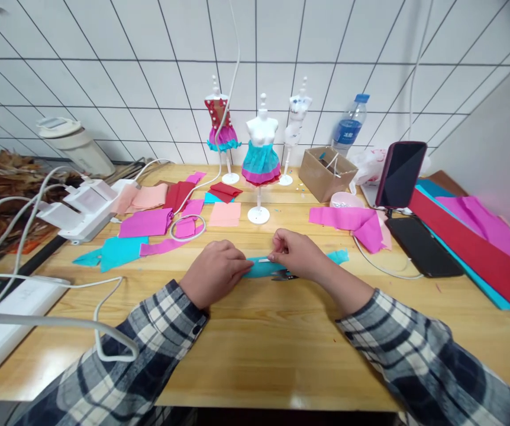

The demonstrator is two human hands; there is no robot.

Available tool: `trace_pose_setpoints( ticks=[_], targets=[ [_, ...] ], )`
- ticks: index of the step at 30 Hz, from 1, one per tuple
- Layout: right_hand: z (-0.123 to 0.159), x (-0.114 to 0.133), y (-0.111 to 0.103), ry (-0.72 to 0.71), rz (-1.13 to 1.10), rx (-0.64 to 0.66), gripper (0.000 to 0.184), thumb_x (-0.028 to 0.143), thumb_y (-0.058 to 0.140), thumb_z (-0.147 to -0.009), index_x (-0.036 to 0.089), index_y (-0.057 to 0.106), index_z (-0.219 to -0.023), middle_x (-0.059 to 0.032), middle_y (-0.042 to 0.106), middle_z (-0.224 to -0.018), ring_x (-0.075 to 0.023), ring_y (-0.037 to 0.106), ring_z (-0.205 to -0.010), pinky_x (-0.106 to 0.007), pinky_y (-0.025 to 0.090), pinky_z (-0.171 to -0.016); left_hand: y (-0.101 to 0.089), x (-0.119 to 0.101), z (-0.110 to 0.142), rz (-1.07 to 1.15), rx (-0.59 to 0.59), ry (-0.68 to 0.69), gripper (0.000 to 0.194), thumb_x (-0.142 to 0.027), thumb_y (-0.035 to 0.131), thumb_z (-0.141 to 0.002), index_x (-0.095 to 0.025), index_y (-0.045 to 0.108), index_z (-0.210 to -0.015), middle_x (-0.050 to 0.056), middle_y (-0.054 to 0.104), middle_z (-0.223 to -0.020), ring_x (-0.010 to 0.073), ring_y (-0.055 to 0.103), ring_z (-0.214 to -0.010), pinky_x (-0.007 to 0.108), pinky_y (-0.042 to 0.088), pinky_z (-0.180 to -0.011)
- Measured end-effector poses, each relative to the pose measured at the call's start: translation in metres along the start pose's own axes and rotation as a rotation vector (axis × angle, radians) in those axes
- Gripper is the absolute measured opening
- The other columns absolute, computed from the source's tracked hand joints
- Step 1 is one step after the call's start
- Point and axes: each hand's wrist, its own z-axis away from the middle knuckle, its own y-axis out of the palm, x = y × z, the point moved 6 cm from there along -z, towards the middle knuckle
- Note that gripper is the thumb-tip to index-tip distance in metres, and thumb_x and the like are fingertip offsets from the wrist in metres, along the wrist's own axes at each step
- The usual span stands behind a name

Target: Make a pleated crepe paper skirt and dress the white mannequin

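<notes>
A turquoise crepe paper strip lies across the table in front of me. My left hand has its fingertips closed together on the strip's left end, with the thumb hidden. My right hand is pinched shut on a small white strip, just over the turquoise paper. Below my right hand, a dark-bladed pair of scissors shows in part. The far end of the turquoise paper sticks out beyond my right wrist. Directly behind my hands stands a small white dress form in a layered turquoise, magenta and red skirt.
Two more dress forms stand behind, one in a red bodice. Folded crepe paper and a white cable lie left. At right are a cardboard box, a bottle, a propped phone and a black power bank.
</notes>
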Motion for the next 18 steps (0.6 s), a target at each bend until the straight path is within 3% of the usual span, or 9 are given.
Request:
trace_pose_setpoints(
  ticks=[5, 15, 18],
  targets=[
    [-0.0006, -0.0037, 0.0061, 0.016, 0.036, -0.004, 0.023, 0.021, 0.070, -0.075, 0.022, 0.047, -0.072, 0.0063, 0.057, -0.066, -0.0125, 0.050, -0.062, -0.024, 0.029, -0.056, 0.0011, -0.0089, -0.0019, -0.093, 0.075, 0.003, 0.019, -0.029, 0.058, -0.094, -0.029, 0.077, -0.096, 0.002, 0.074, -0.089, 0.0209, 0.059, -0.085, 0.037, 0.035, -0.074],
    [-0.0045, -0.0084, 0.0099, 0.030, 0.124, -0.003, 0.022, 0.024, 0.069, -0.075, 0.022, 0.048, -0.070, 0.0049, 0.059, -0.067, -0.0131, 0.049, -0.062, -0.025, 0.028, -0.056, 0.0008, -0.0062, -0.0021, -0.052, 0.034, 0.007, 0.018, -0.029, 0.058, -0.093, -0.027, 0.077, -0.094, 0.003, 0.073, -0.083, 0.0191, 0.058, -0.082, 0.038, 0.033, -0.077],
    [-0.0048, -0.0075, 0.0090, 0.036, 0.167, -0.016, 0.021, 0.024, 0.068, -0.075, 0.022, 0.048, -0.069, 0.0042, 0.059, -0.067, -0.0138, 0.048, -0.062, -0.025, 0.027, -0.056, 0.0015, -0.0062, -0.0019, -0.049, 0.036, 0.004, 0.020, -0.031, 0.058, -0.094, -0.027, 0.075, -0.102, 0.003, 0.073, -0.085, 0.0198, 0.059, -0.083, 0.039, 0.034, -0.080]
  ],
)
